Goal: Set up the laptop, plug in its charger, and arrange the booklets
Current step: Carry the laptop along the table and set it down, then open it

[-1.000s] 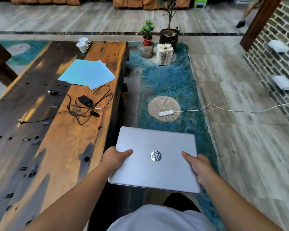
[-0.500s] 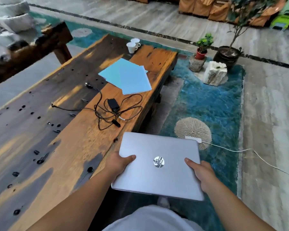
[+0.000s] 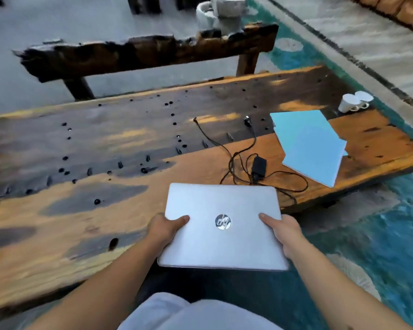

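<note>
Holding a closed silver laptop (image 3: 221,225) lid-up by its 2 short sides, the person carries it over the near edge of the wooden tabletop (image 3: 86,225), its far part above the wood and its near part out past the edge. The left hand (image 3: 166,228) has its grip on the left side, thumb lying on the lid and fingers curled out of sight beneath; the right hand (image 3: 283,231) does the same on the right side, thumb on top. Whether the laptop touches the tabletop cannot be told. Just beyond the laptop's far edge lies the charger (image 3: 258,164), a black brick in a loose tangle of black cable that trails off toward the middle of the tabletop and partly runs under the laptop's far right corner. Toward the right end of the tabletop, near its front edge, sits a fanned stack of light blue booklets (image 3: 312,145), close to the charger but not touching it. At the far right corner stand 2 white cups (image 3: 354,102), side by side. A dark wooden bench (image 3: 138,58) stands beyond the tabletop's far edge, and a teal rug (image 3: 396,236) covers the floor at the right. The picture is somewhat blurred.
</note>
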A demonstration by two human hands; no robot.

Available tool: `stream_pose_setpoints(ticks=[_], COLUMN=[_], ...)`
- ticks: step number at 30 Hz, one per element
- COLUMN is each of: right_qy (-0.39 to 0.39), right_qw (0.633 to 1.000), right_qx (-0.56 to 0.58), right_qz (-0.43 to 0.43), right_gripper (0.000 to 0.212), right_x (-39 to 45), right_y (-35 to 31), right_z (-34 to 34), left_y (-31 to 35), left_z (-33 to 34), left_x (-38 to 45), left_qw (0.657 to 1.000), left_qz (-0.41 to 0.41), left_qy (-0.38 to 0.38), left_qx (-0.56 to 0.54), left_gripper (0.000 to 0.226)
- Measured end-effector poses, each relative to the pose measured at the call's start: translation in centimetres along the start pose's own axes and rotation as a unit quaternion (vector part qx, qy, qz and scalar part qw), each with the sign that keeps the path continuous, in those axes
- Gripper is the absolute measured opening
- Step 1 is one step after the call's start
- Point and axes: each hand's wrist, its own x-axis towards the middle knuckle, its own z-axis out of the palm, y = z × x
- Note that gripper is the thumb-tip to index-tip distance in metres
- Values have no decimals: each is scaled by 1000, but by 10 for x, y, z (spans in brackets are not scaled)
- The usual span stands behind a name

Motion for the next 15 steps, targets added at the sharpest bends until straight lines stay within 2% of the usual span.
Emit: stream_pose_setpoints(ticks=[4,12,15], right_qy=[-59,-104,-114], right_qw=[997,992,990], right_qx=[-43,-78,-84], right_qz=[-10,7,10], right_gripper=[37,38,35], right_x=[44,95,112], right_y=[-31,-75,-91], right_z=[62,151,174], left_y=[-10,-2,5], left_z=[-36,-88,-98], left_x=[35,104,128], left_qw=[998,992,988], left_qz=[-37,-76,-110], left_qy=[39,80,77], left_qx=[-44,-66,-69], left_gripper=[46,45,53])
